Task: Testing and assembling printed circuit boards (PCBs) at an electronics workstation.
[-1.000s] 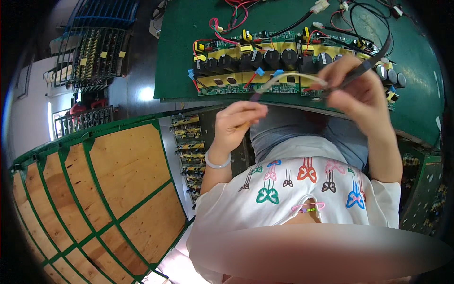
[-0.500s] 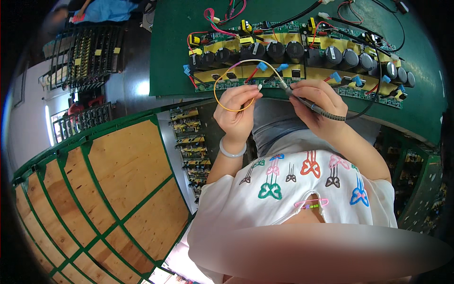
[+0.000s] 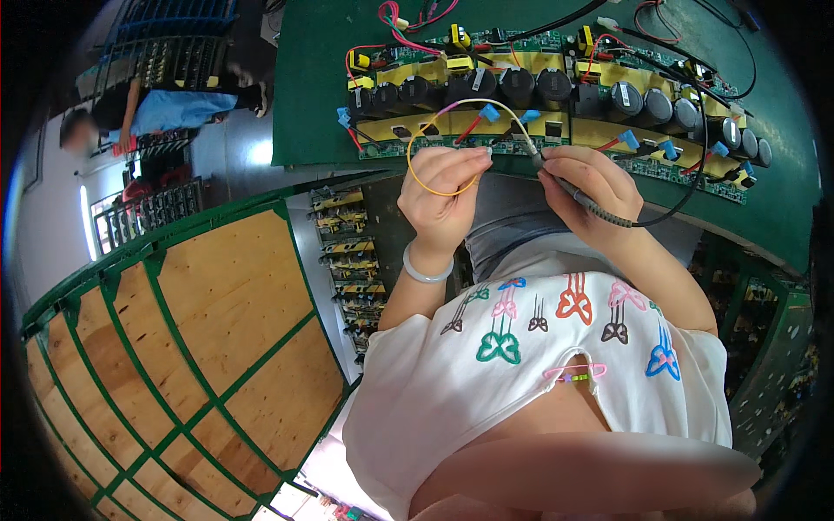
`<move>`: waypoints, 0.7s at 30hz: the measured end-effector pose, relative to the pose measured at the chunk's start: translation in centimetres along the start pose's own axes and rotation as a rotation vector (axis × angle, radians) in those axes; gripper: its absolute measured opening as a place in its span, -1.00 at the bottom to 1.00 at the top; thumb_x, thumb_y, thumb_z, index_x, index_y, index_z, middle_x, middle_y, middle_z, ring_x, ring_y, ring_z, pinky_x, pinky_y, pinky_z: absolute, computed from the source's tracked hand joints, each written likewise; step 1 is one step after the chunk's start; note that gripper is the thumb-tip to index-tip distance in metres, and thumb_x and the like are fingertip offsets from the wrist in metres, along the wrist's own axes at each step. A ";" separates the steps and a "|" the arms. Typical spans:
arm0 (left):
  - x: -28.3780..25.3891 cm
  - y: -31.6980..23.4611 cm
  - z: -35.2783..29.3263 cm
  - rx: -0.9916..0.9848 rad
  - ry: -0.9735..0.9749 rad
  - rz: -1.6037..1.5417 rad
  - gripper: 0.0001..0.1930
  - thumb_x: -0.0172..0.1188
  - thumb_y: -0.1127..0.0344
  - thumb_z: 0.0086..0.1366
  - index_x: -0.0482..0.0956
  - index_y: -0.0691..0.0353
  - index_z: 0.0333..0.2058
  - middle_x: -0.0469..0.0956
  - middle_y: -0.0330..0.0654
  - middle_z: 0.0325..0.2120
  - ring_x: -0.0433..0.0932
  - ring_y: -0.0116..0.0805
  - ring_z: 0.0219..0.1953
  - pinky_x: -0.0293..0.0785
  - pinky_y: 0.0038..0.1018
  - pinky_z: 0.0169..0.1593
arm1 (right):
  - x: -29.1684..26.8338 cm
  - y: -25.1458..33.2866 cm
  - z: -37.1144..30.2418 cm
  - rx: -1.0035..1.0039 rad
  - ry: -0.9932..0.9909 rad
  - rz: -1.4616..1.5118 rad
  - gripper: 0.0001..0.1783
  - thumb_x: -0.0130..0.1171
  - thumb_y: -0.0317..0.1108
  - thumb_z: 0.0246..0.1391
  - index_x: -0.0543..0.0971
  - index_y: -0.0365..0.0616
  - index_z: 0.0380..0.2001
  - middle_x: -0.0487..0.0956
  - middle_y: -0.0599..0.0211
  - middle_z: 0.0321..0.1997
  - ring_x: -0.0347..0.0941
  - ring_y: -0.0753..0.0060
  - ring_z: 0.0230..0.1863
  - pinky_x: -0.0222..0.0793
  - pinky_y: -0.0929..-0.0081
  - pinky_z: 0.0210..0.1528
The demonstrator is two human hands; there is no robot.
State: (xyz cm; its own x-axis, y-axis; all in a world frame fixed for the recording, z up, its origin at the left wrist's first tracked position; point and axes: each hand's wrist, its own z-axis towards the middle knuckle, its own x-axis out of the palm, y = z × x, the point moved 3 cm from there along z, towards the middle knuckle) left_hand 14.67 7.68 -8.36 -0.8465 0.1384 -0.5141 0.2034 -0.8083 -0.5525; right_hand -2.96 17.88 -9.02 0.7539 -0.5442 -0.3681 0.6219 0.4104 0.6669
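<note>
on my feed, the left hand's fingers seem pinched on the thin lead's end; it loops over twelve o'clock to the right hand at three, fingers clamped on the dark cable. i'd keep that bend wide, unstrained.

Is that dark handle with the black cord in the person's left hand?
No, the dark handle is in the right hand, with the black cord trailing from its end.
</note>
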 end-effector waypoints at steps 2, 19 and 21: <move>-0.1 0.0 0.1 0.003 0.008 0.004 -0.83 0.44 0.59 0.02 0.68 0.28 -0.39 0.71 -0.13 -0.39 0.65 -0.21 -0.33 0.54 -0.41 -0.20 | 0.1 -0.1 0.0 0.007 0.003 -0.002 -0.69 0.40 -0.59 -0.13 0.60 -0.20 -0.25 0.64 0.18 -0.19 0.63 0.17 -0.27 0.57 0.40 -0.27; -0.6 -0.6 1.1 0.031 0.069 0.064 -0.77 0.38 0.64 -0.04 0.66 0.19 -0.39 0.69 -0.19 -0.39 0.63 -0.19 -0.35 0.56 -0.36 -0.23 | 0.2 0.0 0.0 -0.085 0.009 -0.012 -0.67 0.37 -0.60 -0.13 0.57 -0.21 -0.23 0.62 0.13 -0.18 0.61 0.08 -0.26 0.56 0.30 -0.28; -0.6 -0.8 1.5 0.016 0.063 0.058 -0.80 0.36 0.64 -0.04 0.68 0.19 -0.42 0.69 -0.17 -0.40 0.64 -0.18 -0.36 0.57 -0.35 -0.20 | 0.1 0.2 0.1 -0.102 0.009 -0.021 -0.68 0.37 -0.59 -0.14 0.57 -0.21 -0.24 0.62 0.12 -0.19 0.60 0.06 -0.27 0.56 0.28 -0.30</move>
State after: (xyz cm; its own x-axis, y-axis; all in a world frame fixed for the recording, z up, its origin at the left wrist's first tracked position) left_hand 14.26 7.43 -6.62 -0.8005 0.1265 -0.5859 0.2430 -0.8250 -0.5101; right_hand -2.81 17.79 -8.85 0.7423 -0.5468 -0.3873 0.6553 0.4716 0.5901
